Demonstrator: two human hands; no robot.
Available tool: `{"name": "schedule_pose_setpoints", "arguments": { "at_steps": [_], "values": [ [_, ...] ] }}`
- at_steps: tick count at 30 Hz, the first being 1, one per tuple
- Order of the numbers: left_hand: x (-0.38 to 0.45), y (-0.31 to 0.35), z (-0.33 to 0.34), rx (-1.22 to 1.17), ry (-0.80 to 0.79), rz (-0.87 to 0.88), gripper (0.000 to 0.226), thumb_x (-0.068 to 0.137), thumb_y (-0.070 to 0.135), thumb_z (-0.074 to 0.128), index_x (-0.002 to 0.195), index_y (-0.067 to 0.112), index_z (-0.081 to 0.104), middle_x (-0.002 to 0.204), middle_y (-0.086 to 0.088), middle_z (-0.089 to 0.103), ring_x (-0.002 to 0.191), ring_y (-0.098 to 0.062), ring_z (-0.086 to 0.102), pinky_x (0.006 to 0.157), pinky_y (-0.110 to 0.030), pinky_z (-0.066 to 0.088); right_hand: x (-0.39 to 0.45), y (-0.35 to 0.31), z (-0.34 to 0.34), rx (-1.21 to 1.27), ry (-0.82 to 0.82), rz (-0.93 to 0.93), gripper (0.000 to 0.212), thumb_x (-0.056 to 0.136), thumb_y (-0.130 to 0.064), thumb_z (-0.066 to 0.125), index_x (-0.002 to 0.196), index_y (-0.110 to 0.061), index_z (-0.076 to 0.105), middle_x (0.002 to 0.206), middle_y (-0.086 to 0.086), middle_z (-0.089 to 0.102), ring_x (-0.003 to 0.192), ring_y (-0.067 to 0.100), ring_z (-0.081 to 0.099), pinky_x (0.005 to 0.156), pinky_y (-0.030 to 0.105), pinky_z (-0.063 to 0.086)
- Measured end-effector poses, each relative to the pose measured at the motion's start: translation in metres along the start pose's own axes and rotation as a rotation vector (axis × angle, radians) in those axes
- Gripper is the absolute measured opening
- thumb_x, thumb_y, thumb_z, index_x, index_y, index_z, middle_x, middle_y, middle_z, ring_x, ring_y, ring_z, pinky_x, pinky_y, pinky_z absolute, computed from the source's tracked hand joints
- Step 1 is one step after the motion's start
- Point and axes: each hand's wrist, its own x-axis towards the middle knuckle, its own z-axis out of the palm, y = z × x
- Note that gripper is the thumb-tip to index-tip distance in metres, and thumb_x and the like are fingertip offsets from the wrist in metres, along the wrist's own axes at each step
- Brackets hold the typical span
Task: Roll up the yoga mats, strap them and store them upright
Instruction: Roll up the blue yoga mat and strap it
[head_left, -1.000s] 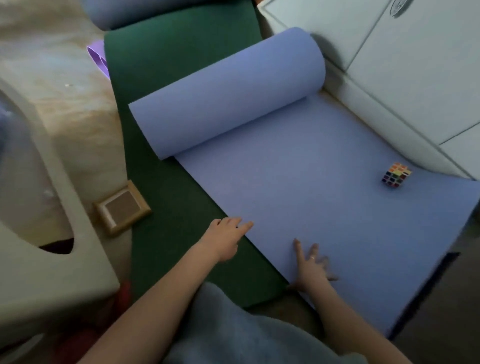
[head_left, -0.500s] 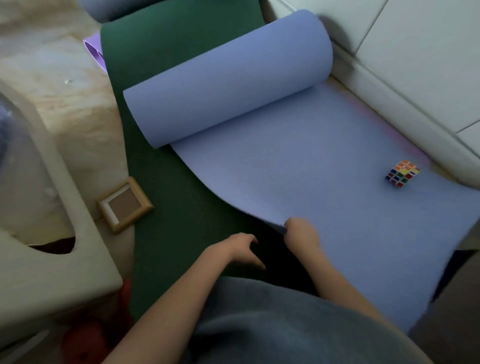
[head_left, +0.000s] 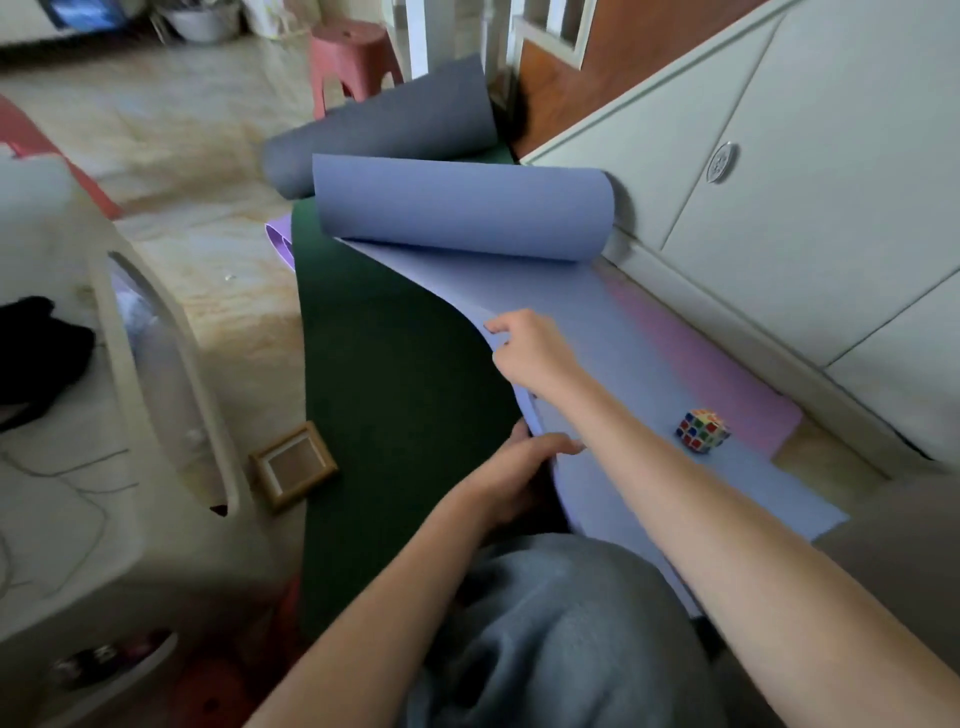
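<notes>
A blue yoga mat (head_left: 613, 332) lies on the floor with its far end curled into a loose roll (head_left: 457, 208). Its left edge is lifted off the dark green mat (head_left: 395, 374) beneath it. My right hand (head_left: 530, 353) pinches that lifted edge further along. My left hand (head_left: 514, 467) grips the same edge nearer to me. A pink mat (head_left: 701, 364) shows under the blue one on the right. A grey mat (head_left: 384, 135) lies curled at the far end.
A colourful puzzle cube (head_left: 701, 430) rests on the blue mat. White cabinets (head_left: 779, 208) line the right. A small wooden frame (head_left: 293, 464) lies left of the green mat beside white furniture (head_left: 78, 467). A pink stool (head_left: 353, 57) stands at the back.
Both hands went from resting flat on the mats to gripping the blue mat's left edge and lifting it off the green mat. The view has tilted up, showing more of the room.
</notes>
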Motion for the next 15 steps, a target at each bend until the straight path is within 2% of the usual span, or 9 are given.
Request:
{"name": "schedule_pose_setpoints", "arguments": {
  "at_steps": [1, 2, 4, 6, 8, 9, 11, 13, 15],
  "values": [
    [-0.008, 0.009, 0.003, 0.057, 0.07, 0.053, 0.053, 0.075, -0.002, 0.058, 0.126, 0.008, 0.048, 0.108, -0.014, 0.066, 0.095, -0.028, 0.066, 0.084, -0.041, 0.053, -0.001, -0.008, -0.001, 0.005, -0.069, -0.007, 0.044, 0.087, 0.002, 0.046, 0.126, -0.011, 0.061, 0.125, 0.014, 0.06, 0.105, 0.037, 0.06, 0.073, 0.043, 0.057],
    [-0.017, 0.016, 0.002, 0.147, 0.174, 0.095, 0.04, 0.075, -0.009, 0.051, 0.113, 0.005, 0.053, 0.1, -0.015, 0.065, 0.089, -0.028, 0.064, 0.081, -0.039, 0.052, -0.003, -0.013, 0.0, 0.056, -0.148, 0.0, 0.047, 0.09, 0.0, 0.048, 0.134, -0.016, 0.056, 0.128, 0.011, 0.057, 0.106, 0.035, 0.062, 0.07, 0.043, 0.059],
    [-0.03, 0.028, -0.007, 0.275, 0.389, 0.162, 0.031, 0.076, -0.015, 0.047, 0.098, 0.006, 0.054, 0.094, -0.014, 0.06, 0.085, -0.026, 0.058, 0.076, -0.036, 0.049, -0.009, -0.014, 0.0, 0.311, -0.251, 0.037, 0.044, 0.094, -0.006, 0.048, 0.136, -0.02, 0.053, 0.121, 0.007, 0.057, 0.101, 0.028, 0.063, 0.075, 0.036, 0.059],
    [-0.041, 0.039, -0.016, 0.318, 0.526, 0.232, 0.029, 0.078, -0.016, 0.047, 0.098, 0.004, 0.052, 0.091, -0.012, 0.058, 0.081, -0.022, 0.056, 0.069, -0.031, 0.047, -0.021, -0.002, -0.003, 0.524, -0.213, 0.08, 0.038, 0.096, -0.009, 0.049, 0.133, -0.019, 0.053, 0.11, 0.006, 0.059, 0.091, 0.019, 0.062, 0.073, 0.021, 0.051],
    [-0.048, 0.05, -0.021, 0.352, 0.627, 0.292, 0.026, 0.08, -0.015, 0.047, 0.099, 0.002, 0.052, 0.087, -0.011, 0.057, 0.073, -0.018, 0.054, 0.062, -0.028, 0.045, -0.036, 0.024, -0.002, 0.483, -0.12, 0.116, 0.037, 0.095, -0.013, 0.054, 0.132, -0.015, 0.053, 0.112, 0.007, 0.06, 0.088, 0.017, 0.059, 0.068, 0.018, 0.045],
    [-0.049, 0.057, -0.025, 0.35, 0.673, 0.314, 0.023, 0.082, -0.013, 0.047, 0.099, 0.001, 0.053, 0.085, -0.011, 0.057, 0.071, -0.017, 0.054, 0.061, -0.029, 0.045, -0.045, 0.042, 0.001, 0.405, -0.107, 0.146, 0.042, 0.093, -0.021, 0.058, 0.134, -0.017, 0.051, 0.123, 0.009, 0.058, 0.099, 0.019, 0.059, 0.078, 0.023, 0.047],
    [-0.052, 0.073, -0.035, 0.337, 0.771, 0.326, 0.017, 0.085, -0.009, 0.047, 0.098, -0.002, 0.055, 0.082, -0.01, 0.056, 0.074, -0.02, 0.055, 0.061, -0.028, 0.045, -0.067, 0.085, 0.012, 0.206, -0.125, 0.287, 0.069, 0.079, -0.055, 0.06, 0.139, -0.027, 0.044, 0.141, 0.004, 0.049, 0.128, 0.025, 0.049, 0.106, 0.043, 0.037],
    [-0.055, 0.088, -0.048, 0.351, 0.82, 0.326, 0.013, 0.086, -0.011, 0.048, 0.092, -0.005, 0.058, 0.076, -0.01, 0.055, 0.08, -0.024, 0.055, 0.053, -0.022, 0.043, -0.091, 0.114, 0.019, 0.122, -0.116, 0.477, 0.092, 0.062, -0.076, 0.05, 0.142, -0.033, 0.037, 0.146, 0.001, 0.044, 0.134, 0.03, 0.042, 0.11, 0.054, 0.029],
    [-0.065, 0.104, -0.056, 0.365, 0.841, 0.307, 0.009, 0.086, -0.011, 0.052, 0.085, -0.006, 0.06, 0.077, -0.012, 0.054, 0.074, -0.023, 0.054, 0.051, -0.021, 0.041, -0.116, 0.118, 0.019, 0.211, -0.149, 0.465, 0.078, 0.08, -0.068, 0.054, 0.145, -0.029, 0.036, 0.149, 0.004, 0.041, 0.136, 0.028, 0.04, 0.113, 0.04, 0.027]
  ]
}}
